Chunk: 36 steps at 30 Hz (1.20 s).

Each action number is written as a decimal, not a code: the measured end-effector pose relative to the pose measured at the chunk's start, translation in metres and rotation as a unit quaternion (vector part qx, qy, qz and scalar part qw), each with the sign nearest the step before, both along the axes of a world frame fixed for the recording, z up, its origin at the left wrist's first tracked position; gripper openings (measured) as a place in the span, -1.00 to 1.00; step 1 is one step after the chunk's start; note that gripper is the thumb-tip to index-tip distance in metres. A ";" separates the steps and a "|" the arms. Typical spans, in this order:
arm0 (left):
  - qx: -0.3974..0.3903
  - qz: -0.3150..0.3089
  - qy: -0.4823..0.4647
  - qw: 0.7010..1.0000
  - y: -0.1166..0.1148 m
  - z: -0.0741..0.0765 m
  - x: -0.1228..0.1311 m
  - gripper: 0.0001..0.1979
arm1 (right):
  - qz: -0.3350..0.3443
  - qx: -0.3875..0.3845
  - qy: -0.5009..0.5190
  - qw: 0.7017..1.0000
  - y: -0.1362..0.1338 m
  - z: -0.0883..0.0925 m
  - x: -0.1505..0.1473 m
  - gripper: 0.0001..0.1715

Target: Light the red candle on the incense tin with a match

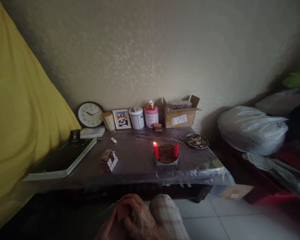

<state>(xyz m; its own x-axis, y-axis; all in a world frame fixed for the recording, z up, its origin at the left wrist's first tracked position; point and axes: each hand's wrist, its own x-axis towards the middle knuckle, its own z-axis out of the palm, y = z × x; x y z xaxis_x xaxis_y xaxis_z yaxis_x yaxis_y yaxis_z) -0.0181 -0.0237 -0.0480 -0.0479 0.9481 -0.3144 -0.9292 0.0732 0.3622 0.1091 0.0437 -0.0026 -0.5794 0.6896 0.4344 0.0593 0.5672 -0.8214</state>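
Observation:
Both my hands are low at the bottom middle, in front of the table. My right hand (140,218), with a plaid sleeve (167,213) behind it, curls its fingers over a small brown box (122,210). My left hand (108,230) is underneath, pinching the same box from the left. On the table beyond stands a round dish (166,162) of dark material with two red candles. The left candle (156,150) is lit and the right candle (176,150) is not.
The plastic-covered table (137,160) also carries a cube puzzle (112,160), a book (65,160), a clock (90,114), a framed picture (121,119), tins, a cardboard box (180,115) and a plate of sticks (196,140). A yellow cloth (17,110) hangs at left. White bags (250,128) lie at right.

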 end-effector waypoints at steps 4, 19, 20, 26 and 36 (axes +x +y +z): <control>-0.008 -0.001 0.002 1.000 0.003 0.002 0.002 -0.67 | -0.003 0.007 -0.004 1.000 0.000 0.002 0.000 -0.48; 0.004 0.002 0.033 0.999 0.000 -0.001 0.005 -0.69 | 0.001 0.003 -0.001 1.000 0.000 0.000 -0.001 -0.45; -0.002 -0.004 0.032 0.999 0.000 0.000 0.005 -0.68 | 0.000 0.002 -0.002 1.000 0.000 0.001 0.000 -0.45; -0.004 0.001 0.033 0.999 0.000 0.007 0.003 -0.63 | 0.005 -0.006 -0.005 1.000 0.000 0.003 0.001 -0.45; 0.042 -0.004 0.058 0.997 -0.001 -0.007 -0.002 -0.62 | -0.004 0.002 0.004 1.000 -0.001 -0.002 0.000 -0.44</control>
